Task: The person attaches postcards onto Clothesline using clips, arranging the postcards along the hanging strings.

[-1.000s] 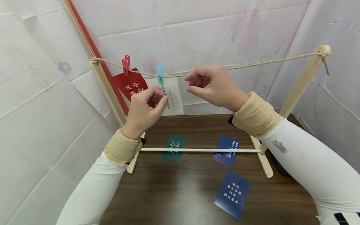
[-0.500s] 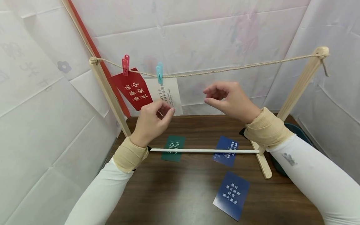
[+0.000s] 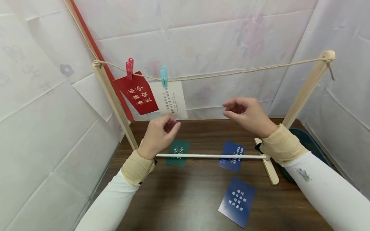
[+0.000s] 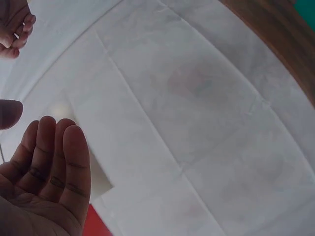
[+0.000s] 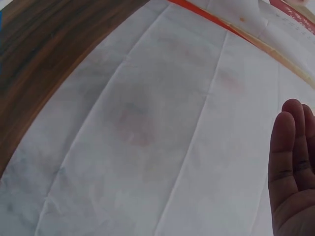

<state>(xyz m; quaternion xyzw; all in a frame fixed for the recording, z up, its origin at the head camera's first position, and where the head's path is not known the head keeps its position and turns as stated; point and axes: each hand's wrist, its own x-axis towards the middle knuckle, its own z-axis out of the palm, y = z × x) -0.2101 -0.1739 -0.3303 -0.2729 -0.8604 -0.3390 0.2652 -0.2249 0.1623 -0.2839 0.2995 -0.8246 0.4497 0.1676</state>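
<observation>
My left hand hovers just below the hanging cards, its fingers loosely bent with nothing between them. To the right, my right hand is in the air below the rope, likewise holding nothing. A red card hangs tilted from the twine rope by a red clothespin. Beside it a white card hangs by a light blue clothespin. In the left wrist view, the palm and relaxed fingers show bare; the right wrist view shows the other hand's fingers extended.
A wooden frame carries the rope between two posts, with a white rod low across it. On the brown table lie a green card, a blue card and a dark blue card. A dark green container stands right.
Both hands have moved down away from the rope, the right one also further right. The red and white cards stay hanging and show more fully now.
</observation>
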